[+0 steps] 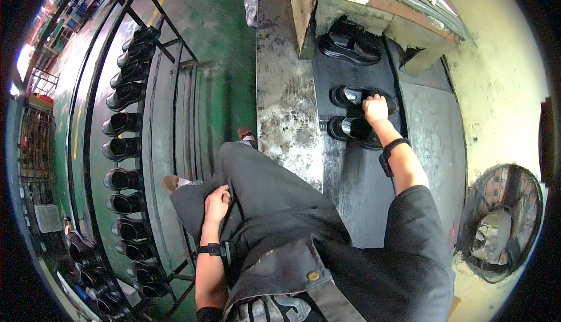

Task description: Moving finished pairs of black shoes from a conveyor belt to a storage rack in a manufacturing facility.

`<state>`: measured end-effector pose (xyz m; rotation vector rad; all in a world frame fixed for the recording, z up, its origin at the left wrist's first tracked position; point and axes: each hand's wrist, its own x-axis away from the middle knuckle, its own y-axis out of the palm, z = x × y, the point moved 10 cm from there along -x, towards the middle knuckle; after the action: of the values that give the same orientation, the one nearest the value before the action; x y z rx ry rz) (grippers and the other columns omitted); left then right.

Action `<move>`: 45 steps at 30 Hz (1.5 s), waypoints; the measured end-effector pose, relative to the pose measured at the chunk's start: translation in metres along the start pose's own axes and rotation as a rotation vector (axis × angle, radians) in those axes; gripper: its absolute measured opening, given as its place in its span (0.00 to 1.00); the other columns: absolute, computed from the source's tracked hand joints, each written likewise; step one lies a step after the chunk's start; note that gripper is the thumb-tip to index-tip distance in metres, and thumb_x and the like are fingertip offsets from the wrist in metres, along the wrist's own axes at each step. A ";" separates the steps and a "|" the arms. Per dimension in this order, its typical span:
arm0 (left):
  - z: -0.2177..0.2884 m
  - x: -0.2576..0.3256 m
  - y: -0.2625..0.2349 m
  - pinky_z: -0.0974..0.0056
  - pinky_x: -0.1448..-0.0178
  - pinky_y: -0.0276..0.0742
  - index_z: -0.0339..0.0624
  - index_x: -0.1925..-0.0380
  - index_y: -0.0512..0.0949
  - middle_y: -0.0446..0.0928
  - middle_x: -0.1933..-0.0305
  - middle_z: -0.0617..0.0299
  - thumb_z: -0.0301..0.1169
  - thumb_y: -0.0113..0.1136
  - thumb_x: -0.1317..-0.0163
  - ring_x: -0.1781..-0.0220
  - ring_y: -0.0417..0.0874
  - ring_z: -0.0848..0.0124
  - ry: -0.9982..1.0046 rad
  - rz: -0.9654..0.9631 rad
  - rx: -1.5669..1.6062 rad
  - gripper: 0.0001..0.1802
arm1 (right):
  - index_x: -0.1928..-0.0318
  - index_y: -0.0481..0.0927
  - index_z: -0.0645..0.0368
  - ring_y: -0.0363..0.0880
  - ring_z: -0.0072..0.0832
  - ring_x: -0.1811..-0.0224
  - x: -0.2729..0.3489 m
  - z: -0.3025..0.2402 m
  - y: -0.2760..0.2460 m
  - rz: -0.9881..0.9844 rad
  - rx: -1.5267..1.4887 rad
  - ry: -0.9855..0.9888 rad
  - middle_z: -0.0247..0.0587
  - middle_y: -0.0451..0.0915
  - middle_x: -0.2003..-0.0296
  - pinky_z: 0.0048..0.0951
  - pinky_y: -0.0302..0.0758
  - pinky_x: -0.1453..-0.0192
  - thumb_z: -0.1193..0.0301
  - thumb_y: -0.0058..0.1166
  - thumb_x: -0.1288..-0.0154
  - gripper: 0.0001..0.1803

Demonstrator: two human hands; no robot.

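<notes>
On the dark belt to my right lies a pair of black shoes with shiny light patches. My right hand (376, 109) has its fingers closed on the farther black shoe (342, 95), at its right end. Just nearer to me, and close beside it, is the other black shoe (345, 128). My left hand (216, 204) hangs low against my dark trouser leg (257, 176). Its fingers are loosely bent and apart, with nothing visible in them.
Another black shoe (350, 49) sits farther up the dark belt (365, 205), by the mouth of a worn machine housing (385, 15). A scuffed metal ledge (286, 88) edges the belt. Left stands a metal rack (87, 117) with several black shoes. A round wall fan (499, 223) is at right.
</notes>
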<state>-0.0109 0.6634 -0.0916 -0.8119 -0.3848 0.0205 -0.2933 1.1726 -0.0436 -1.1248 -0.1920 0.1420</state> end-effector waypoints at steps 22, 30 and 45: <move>0.015 0.008 -0.013 0.57 0.50 0.75 0.41 0.56 0.78 0.79 0.56 0.50 0.27 0.53 0.43 0.54 0.80 0.55 0.055 0.041 0.004 0.14 | 0.72 0.81 0.50 0.76 0.33 0.61 0.068 -0.039 -0.057 0.103 -0.162 -0.224 0.33 0.77 0.70 0.36 0.69 0.56 0.71 0.57 0.55 0.06; 0.157 0.006 -0.097 0.69 0.58 0.77 0.42 0.55 0.77 0.80 0.59 0.58 0.26 0.56 0.40 0.60 0.83 0.69 0.365 0.275 0.413 0.12 | 0.75 0.80 0.54 0.76 0.35 0.65 0.096 -0.144 -0.206 0.247 -0.459 -0.548 0.37 0.75 0.74 0.37 0.68 0.59 0.70 0.57 0.60 0.07; 0.098 0.013 -0.116 0.64 0.59 0.76 0.46 0.52 0.77 0.81 0.68 0.56 0.22 0.57 0.51 0.67 0.82 0.66 0.134 0.211 0.291 0.22 | 0.81 0.77 0.52 0.74 0.31 0.67 0.163 -0.323 -0.301 0.233 -0.503 -1.069 0.32 0.72 0.77 0.33 0.68 0.58 0.72 0.56 0.61 0.02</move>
<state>-0.0471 0.6542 0.0569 -0.5588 -0.1628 0.2132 -0.0574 0.7947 0.1073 -1.4746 -1.0922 0.9461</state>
